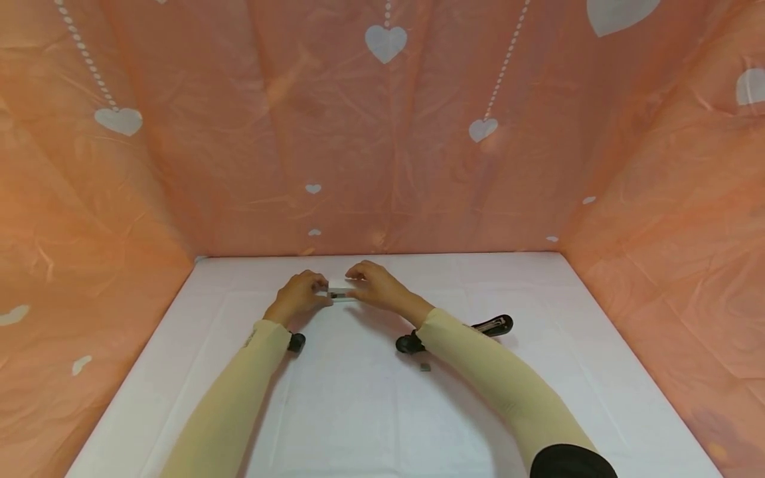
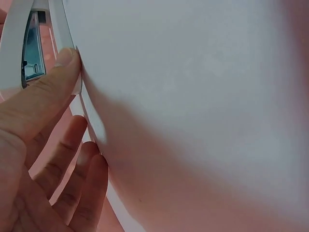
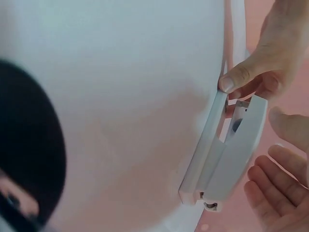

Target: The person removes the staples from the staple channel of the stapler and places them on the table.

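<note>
A white stapler lies near the table's far side, between the two hands. At one end of it, my left hand pinches the base, the thumb on its edge and the other fingers loosely bent beside it. A dark window-like gap in the stapler's side shows in the left wrist view. My right hand is at the other end, fingers relaxed and apart, close beside the stapler in the right wrist view.
A black object with a metal strip lies partly hidden behind the right sleeve. Near it on the white table is a small grey-green piece. Orange sheeting with white hearts walls the back and sides. Black camera units sit at both wrists.
</note>
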A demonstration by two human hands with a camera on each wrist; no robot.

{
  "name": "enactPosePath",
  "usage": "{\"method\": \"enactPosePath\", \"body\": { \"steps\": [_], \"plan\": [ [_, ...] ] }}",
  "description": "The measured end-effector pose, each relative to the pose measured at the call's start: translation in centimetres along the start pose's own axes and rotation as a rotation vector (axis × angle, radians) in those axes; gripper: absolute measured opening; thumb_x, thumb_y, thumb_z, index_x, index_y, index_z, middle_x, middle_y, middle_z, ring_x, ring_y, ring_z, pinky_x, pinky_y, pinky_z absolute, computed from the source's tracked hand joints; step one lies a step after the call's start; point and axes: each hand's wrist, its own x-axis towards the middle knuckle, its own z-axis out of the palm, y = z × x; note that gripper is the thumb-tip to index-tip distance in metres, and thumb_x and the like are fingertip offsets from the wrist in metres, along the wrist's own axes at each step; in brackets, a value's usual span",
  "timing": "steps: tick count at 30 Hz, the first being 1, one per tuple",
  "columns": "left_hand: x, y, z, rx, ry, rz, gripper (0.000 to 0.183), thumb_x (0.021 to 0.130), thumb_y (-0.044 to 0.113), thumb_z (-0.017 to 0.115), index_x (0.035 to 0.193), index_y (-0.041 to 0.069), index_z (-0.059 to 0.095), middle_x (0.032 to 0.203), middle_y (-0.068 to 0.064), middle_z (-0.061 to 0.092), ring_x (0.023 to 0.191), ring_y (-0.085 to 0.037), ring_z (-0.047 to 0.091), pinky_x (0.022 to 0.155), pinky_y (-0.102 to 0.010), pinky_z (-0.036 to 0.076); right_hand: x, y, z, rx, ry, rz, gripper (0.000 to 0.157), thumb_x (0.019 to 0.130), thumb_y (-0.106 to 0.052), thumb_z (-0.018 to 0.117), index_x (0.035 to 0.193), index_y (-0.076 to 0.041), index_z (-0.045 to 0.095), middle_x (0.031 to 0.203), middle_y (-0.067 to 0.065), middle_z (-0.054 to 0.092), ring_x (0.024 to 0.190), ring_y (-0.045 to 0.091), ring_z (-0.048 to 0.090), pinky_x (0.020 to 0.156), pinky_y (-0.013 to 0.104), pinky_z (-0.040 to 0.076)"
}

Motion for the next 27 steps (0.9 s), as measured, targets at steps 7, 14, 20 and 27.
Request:
{"method": "enactPosePath", "body": {
  "steps": [7,14,20,27],
  "plan": [
    [0.1,-0.1,-0.1,-0.035,-0.020,-0.029,0.036,0.091,0.020,0.088,0.122,0.004,0.075,0.127,-0.016,0.065,0.118,-0.035,0.060,0.102,-0.054,0.049,0.8,-0.2,0.4,0.001,-0.045,0.070,0.038,0.098,-0.016,0.081,0.130,0.002,0.069,0.125,0.015,0.070,0.120,0.029,0.068,0.106,0.039,0.053],
    [0.1,0.2,-0.3,-0.033,-0.032,-0.030,0.034,0.093,0.018,0.087,0.120,0.002,0.075,0.126,-0.019,0.064,0.116,-0.037,0.062,0.097,-0.055,0.051,1.9,-0.6,0.2,0.052,-0.079,0.133,0.042,0.100,-0.017,0.079,0.135,0.004,0.068,0.133,0.017,0.069,0.125,0.031,0.066,0.108,0.042,0.053],
    [-0.1,0.5,-0.5,-0.036,-0.036,-0.034,0.033,0.093,0.019,0.086,0.119,0.003,0.075,0.128,-0.019,0.063,0.119,-0.038,0.061,0.099,-0.057,0.050,2.6,-0.9,0.5,0.043,-0.107,0.158,0.040,0.099,-0.015,0.080,0.134,0.003,0.069,0.133,0.016,0.070,0.125,0.030,0.066,0.106,0.039,0.053],
    [-0.3,0.7,-0.5,-0.031,-0.033,-0.029,0.031,0.093,0.019,0.086,0.118,0.003,0.075,0.127,-0.018,0.064,0.120,-0.038,0.061,0.098,-0.057,0.050,2.5,-1.2,0.8,0.043,-0.122,0.200,0.034,0.100,-0.011,0.078,0.132,0.000,0.071,0.130,0.015,0.071,0.121,0.028,0.068,0.104,0.038,0.054]
  ]
}}
